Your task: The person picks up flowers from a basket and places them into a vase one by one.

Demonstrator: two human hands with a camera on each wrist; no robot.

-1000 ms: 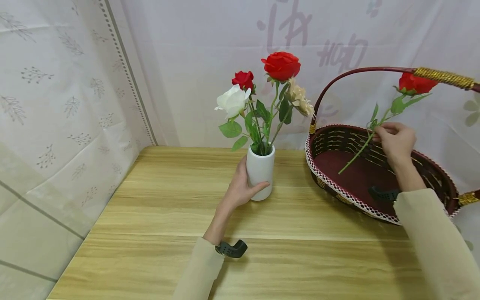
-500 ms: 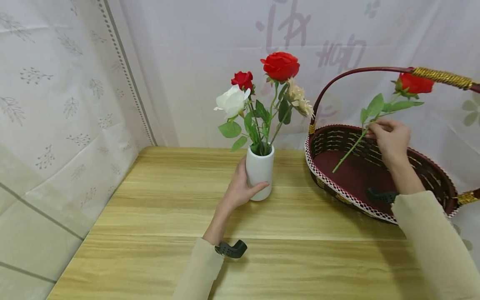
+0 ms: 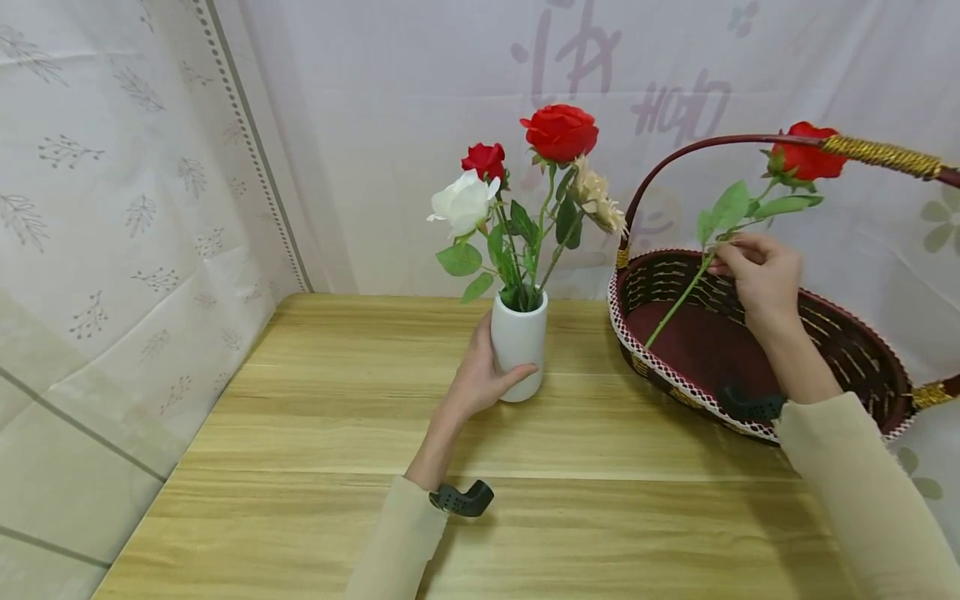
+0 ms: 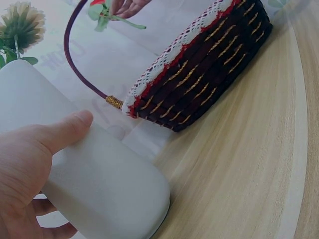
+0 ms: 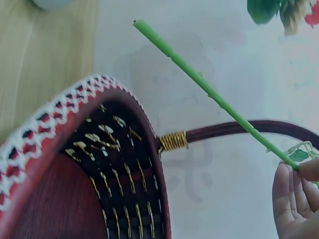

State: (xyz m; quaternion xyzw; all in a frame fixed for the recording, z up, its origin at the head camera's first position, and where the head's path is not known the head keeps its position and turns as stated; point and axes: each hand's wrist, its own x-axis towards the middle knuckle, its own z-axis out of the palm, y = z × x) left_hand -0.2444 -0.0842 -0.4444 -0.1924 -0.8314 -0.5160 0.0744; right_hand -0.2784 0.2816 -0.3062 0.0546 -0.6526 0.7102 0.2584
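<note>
Over the basket (image 3: pixel 675 367), my right hand (image 3: pixel 761 275) pinches a rose (image 3: pixel 802 158) whose bloom may snag the handle (image 3: pixel 697 148), while my left hand (image 3: pixel 480 375) grips the vase (image 3: pixel 517 350).

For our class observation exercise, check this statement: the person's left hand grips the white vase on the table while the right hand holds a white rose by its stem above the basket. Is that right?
Not quite. The rose in the right hand is red, not white, as the head view shows. The white rose stands in the white vase. The rest holds: the left hand grips the vase on the table, and the stem is held above the basket.
</note>
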